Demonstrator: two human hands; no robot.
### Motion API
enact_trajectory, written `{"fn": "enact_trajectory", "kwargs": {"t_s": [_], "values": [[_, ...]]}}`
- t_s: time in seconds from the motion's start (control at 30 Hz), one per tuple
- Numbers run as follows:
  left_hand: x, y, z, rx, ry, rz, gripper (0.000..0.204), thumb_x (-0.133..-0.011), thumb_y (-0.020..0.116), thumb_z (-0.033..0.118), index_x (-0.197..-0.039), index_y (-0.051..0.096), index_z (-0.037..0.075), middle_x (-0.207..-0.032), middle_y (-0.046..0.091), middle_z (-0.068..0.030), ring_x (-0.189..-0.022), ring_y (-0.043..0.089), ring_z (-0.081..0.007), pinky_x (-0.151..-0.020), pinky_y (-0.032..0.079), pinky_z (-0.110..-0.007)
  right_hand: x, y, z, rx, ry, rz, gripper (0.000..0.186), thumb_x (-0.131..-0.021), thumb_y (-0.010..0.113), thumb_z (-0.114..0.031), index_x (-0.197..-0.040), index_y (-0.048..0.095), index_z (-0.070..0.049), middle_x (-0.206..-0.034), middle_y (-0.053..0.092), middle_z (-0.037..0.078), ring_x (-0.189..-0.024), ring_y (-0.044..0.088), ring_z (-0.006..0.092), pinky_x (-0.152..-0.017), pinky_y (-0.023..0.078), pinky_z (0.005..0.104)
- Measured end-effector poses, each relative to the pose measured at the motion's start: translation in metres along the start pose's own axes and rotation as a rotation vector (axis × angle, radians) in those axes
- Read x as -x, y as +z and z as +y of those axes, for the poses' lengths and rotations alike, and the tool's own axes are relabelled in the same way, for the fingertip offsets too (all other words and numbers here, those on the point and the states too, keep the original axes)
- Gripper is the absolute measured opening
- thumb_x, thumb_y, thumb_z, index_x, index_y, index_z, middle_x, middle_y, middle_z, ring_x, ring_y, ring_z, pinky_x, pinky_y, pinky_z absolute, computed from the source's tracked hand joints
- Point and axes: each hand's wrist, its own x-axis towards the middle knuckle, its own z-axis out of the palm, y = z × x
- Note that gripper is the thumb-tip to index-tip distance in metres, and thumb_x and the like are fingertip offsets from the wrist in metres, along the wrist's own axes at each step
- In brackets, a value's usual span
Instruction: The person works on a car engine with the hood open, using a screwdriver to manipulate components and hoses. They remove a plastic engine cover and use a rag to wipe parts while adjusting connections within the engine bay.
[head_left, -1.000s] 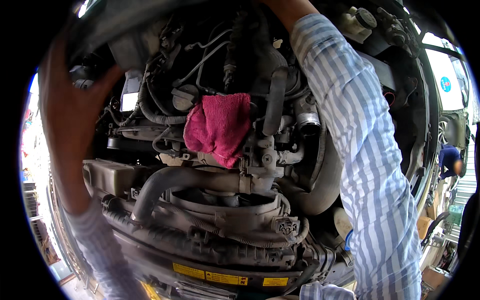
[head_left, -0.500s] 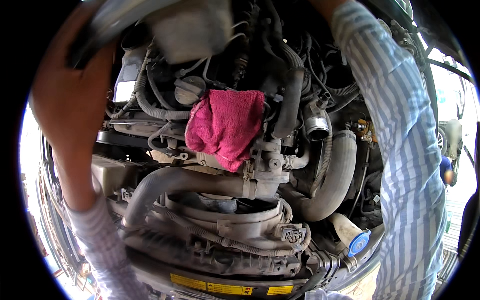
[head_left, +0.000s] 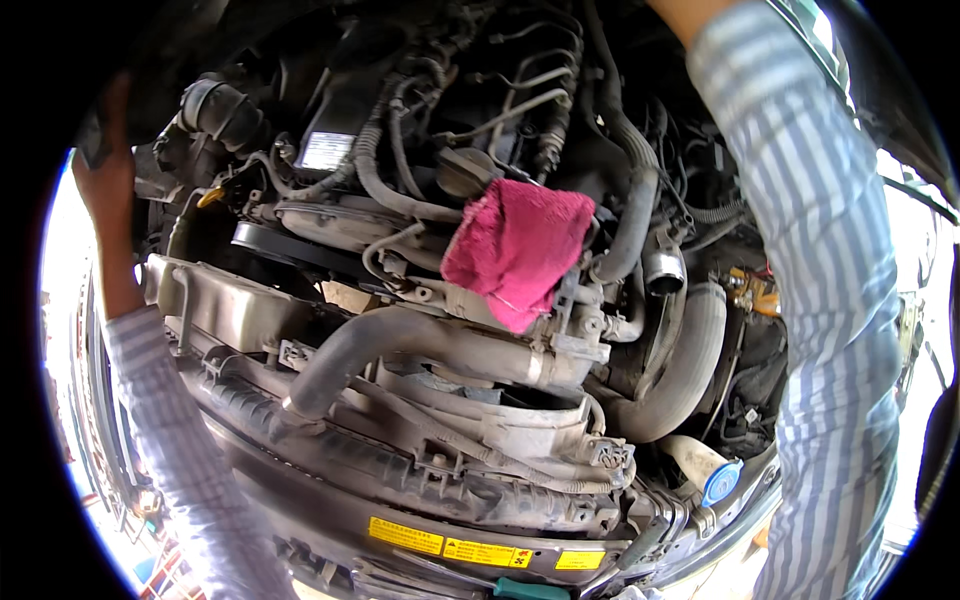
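Note:
My left hand (head_left: 104, 185) is at the far left beside the engine bay. Its fingers run into dark shadow, and a dark shape lies against them, so I cannot tell whether it grips anything. My right forearm (head_left: 810, 200) in a striped sleeve reaches up the right side; the hand itself is cut off by the upper edge. Between the arms, a pink cloth (head_left: 520, 250) lies draped over the engine, next to a dark round cap (head_left: 466, 172). A ribbed air hose (head_left: 222, 112) sits nearest to my left hand.
A thick curved hose (head_left: 400, 345) crosses the front. Another large hose (head_left: 690, 360) bends down at the right, below an open metal pipe end (head_left: 664, 270). A blue cap (head_left: 721, 484) tops a filler neck. Yellow labels (head_left: 487, 552) and a green handle (head_left: 530, 590) are at the front.
My left hand has moved left and away. The blurred grey part near it at the top has left the view, uncovering metal pipes and the ribbed hose. The view has shifted.

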Motion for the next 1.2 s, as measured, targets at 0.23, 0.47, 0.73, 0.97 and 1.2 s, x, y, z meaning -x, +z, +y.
{"fn": "enact_trajectory", "kwargs": {"t_s": [0.23,0.47,0.73,0.97,1.2], "values": [[-0.001,0.017,-0.126,-0.02,0.012,-0.254,0.039,-0.106,0.042,0.027,-0.139,0.06,0.022,-0.127,0.069,-0.0124,-0.116,0.067,-0.03,-0.094,0.051,-0.038,0.099,0.057,0.029,0.332,0.13,0.01,0.042,-0.097,0.064,-0.028,-0.13,0.055,-0.004,-0.109,0.066,0.017,-0.081,0.072,0.0301,-0.063,0.059,0.0414],[0.028,0.017,-0.159,0.099,-0.299,-0.401,0.04,-0.106,0.042,0.03,-0.138,0.06,0.015,-0.128,0.069,-0.0139,-0.118,0.066,-0.0302,-0.096,0.051,-0.039,0.139,0.131,0.089,0.992,-0.19,0.074,0.112,-0.089,0.069,-0.037,-0.147,-0.006,0.023,-0.108,0.065,0.032,-0.092,0.069,0.0412,-0.079,0.059,0.0456],[0.048,-0.009,-0.153,0.235,-0.544,-0.45,0.043,-0.107,0.042,0.033,-0.137,0.06,0.008,-0.129,0.068,-0.0156,-0.119,0.065,-0.0305,-0.099,0.05,-0.041,0.181,0.13,0.075,1.002,-0.024,-0.297,0.098,-0.087,0.07,-0.037,-0.152,0.019,0.015,-0.107,0.07,0.025,-0.106,0.067,0.0383,-0.094,0.053,0.0425],[0.067,-0.082,-0.072,0.665,-0.769,-0.271,0.048,-0.107,0.042,0.036,-0.136,0.06,0.002,-0.129,0.067,-0.0172,-0.12,0.064,-0.0308,-0.102,0.049,-0.042,0.26,0.039,-0.021,0.672,-0.076,-0.466,0.042,-0.087,0.07,-0.037,-0.104,0.074,0.001,-0.085,0.074,0.015,-0.076,0.071,0.0226,-0.071,0.055,0.0354],[0.123,-0.238,0.143,0.492,-0.827,-0.411,0.042,-0.107,0.05,0.029,-0.133,0.062,-0.002,-0.121,0.071,-0.0153,-0.111,0.068,-0.0227,-0.098,0.052,-0.036,0.495,0.044,-0.078,0.896,-0.026,-0.927,0.041,-0.079,0.079,-0.023,-0.113,0.065,-0.005,-0.111,0.063,0.008,-0.098,0.064,0.0247,-0.073,0.055,0.0342]]}}
